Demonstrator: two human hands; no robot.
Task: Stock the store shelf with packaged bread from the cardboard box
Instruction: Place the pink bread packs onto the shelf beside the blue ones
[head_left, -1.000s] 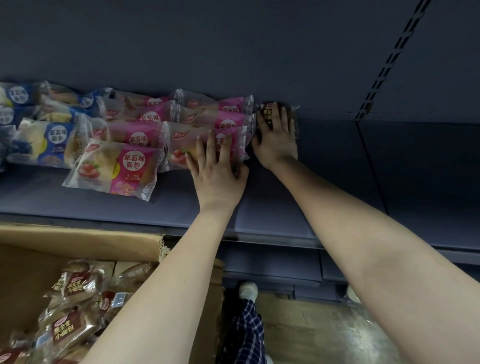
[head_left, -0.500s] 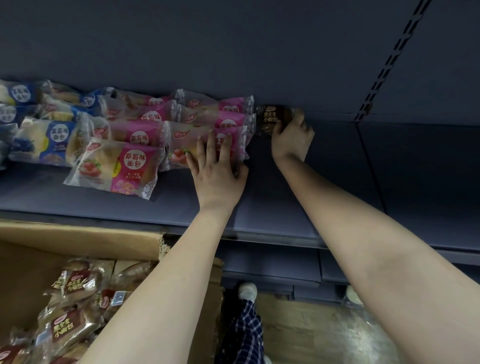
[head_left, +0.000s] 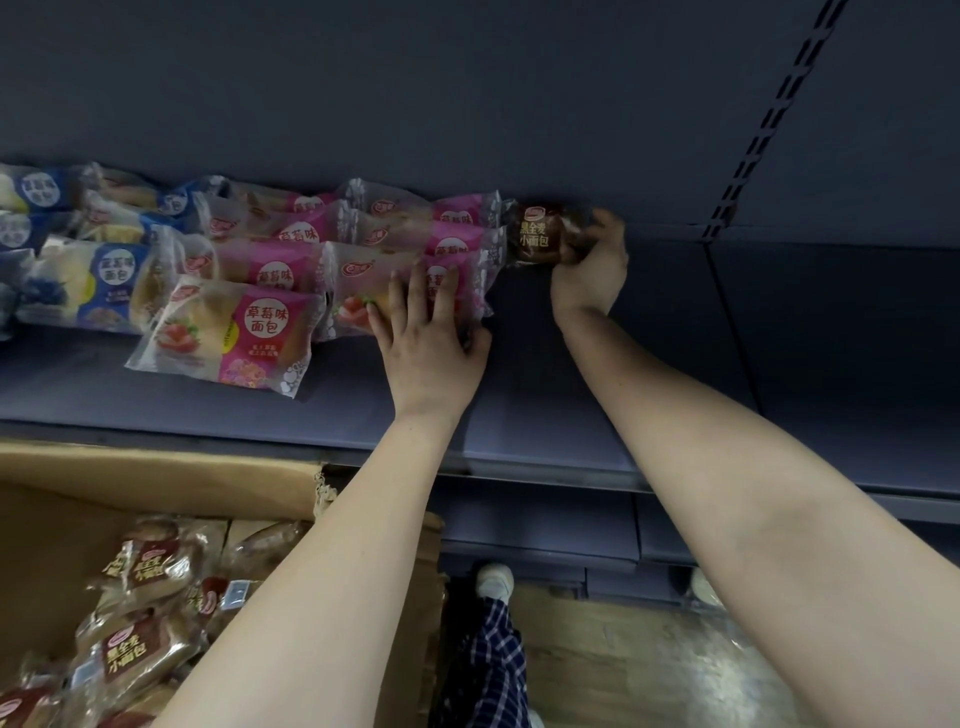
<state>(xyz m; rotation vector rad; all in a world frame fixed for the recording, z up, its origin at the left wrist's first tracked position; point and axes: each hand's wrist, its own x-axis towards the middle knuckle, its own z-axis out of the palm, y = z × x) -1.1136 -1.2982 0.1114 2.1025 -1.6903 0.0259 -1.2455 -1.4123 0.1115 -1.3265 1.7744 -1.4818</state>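
Head view: stocking of a dark store shelf. Brown bread packet (head_left: 537, 235), label up, lies on the shelf (head_left: 545, 415) at its rear, against the back panel (head_left: 415, 93). Right hand (head_left: 589, 270) is at the right end of the brown bread packet, its grip clamped on that end with fingers curled over the wrapper. Directly left of the brown bread packet, touching or almost touching it, lie rows of pink strawberry packets (head_left: 275, 270). Left hand (head_left: 428, 338), left of the brown bread packet and nearer the viewer, rests flat on the closest pink wrapper. Its grip is apart, with fingers straight and spread and the thumb at the wrapper's right edge. Farther left of the brown bread packet lie blue packets (head_left: 104, 275), partly cut off by the frame edge. Up and to the right of the brown bread packet a slotted upright (head_left: 769, 114) runs along the back panel. Below and to its left, in front of the shelf, stands an open cardboard box (head_left: 156, 478) holding boxed brown packets (head_left: 140, 571) with the same label. Well below the brown bread packet are a light shoe (head_left: 496, 579) and a checked trouser leg (head_left: 493, 665) over a wooden floor (head_left: 649, 665).
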